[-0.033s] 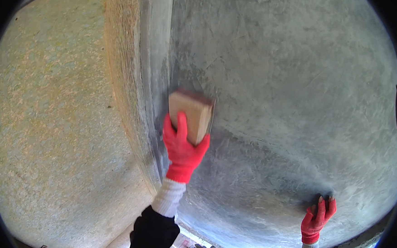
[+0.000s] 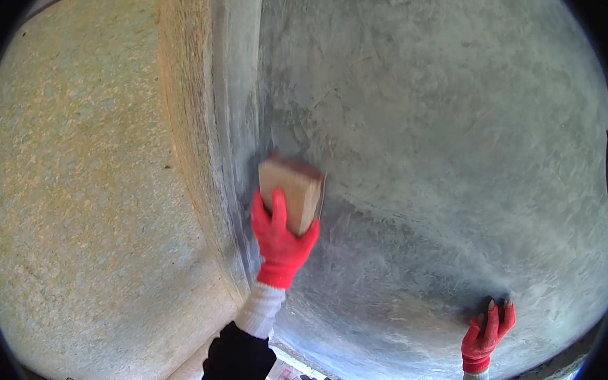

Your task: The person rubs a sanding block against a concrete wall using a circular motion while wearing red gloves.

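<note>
In the left hand (image 2: 279, 246), pinched by thumb and fingers, is the block (image 2: 297, 190). A loose grip could drop it. The right hand (image 2: 487, 337), fingers apart, could mark the wall (image 2: 432, 126) by pressing.

block (image 2: 286, 187): against wall (image 2: 440, 147) | side wall (image 2: 89, 203): left | right fingers (image 2: 492, 325): lower right

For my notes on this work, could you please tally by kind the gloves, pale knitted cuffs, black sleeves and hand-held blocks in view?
Red gloves: 2
Pale knitted cuffs: 2
Black sleeve: 1
Tan block: 1
Total: 6
</note>
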Tool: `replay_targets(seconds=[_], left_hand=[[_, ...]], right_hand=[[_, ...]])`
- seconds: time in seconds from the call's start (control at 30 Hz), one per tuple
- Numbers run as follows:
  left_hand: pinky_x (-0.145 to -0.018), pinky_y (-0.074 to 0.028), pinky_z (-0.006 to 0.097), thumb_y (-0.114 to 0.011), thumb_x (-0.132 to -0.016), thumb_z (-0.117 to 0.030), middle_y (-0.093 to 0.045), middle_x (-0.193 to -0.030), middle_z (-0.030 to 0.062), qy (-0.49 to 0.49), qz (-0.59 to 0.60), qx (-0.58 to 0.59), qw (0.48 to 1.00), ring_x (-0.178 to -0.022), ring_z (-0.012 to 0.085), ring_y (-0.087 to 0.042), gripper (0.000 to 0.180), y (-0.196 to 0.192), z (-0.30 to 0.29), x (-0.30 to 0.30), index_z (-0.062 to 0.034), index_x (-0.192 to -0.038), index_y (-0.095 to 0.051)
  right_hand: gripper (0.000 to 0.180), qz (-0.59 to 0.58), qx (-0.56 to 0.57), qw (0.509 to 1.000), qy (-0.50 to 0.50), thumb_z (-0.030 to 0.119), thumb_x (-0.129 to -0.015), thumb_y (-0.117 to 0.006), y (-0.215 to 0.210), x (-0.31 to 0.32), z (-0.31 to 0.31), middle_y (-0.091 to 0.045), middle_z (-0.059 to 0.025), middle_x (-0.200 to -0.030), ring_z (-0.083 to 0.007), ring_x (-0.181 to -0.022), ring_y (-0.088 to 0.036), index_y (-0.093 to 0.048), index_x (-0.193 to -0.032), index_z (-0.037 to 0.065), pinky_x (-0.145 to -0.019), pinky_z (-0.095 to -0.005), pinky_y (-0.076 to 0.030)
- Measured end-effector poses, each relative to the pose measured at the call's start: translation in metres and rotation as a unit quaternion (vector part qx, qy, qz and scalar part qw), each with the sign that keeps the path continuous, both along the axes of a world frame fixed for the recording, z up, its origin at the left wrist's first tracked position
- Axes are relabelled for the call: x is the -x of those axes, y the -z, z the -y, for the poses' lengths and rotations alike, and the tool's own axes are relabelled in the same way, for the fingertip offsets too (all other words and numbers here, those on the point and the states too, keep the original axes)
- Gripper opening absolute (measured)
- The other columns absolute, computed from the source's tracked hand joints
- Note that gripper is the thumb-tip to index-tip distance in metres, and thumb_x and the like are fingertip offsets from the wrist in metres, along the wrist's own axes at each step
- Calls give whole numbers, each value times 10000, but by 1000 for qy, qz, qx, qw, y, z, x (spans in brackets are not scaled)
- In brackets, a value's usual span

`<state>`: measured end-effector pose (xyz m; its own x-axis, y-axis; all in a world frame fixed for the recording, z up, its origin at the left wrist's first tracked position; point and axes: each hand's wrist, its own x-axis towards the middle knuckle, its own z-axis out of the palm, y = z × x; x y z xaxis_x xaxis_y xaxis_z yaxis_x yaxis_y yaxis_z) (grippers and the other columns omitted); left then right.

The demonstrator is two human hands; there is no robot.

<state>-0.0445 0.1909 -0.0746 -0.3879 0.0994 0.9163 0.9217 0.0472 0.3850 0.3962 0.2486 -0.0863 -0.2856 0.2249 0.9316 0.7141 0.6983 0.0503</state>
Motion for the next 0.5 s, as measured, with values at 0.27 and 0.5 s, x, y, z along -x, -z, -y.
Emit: replay_targets(seconds=[0.27,0.5], left_hand=[[-909,-394,541,-832,-593,-264,-311,-1330,325,50,34,45,997,-1147,494,-404,1006,104,14,-2,-147,-1416,-266],[-911,-363,539,-795,-629,-347,-332,-1333,295,-10,-48,-12,999,-1145,473,-404,901,-38,3,7,-119,-1372,-341]], right_hand=[[446,50,-11,999,19,-5,-745,-545,-3,-5,-1,-377,-231,-1368,-400,-1165,-422,-560,-1191,2,-950,-479,-374],[446,39,-18,999,6,-24,-771,-517,-2,-3,1,-356,-230,-1379,-392,-1221,-394,-545,-1215,0,-986,-457,-367]])
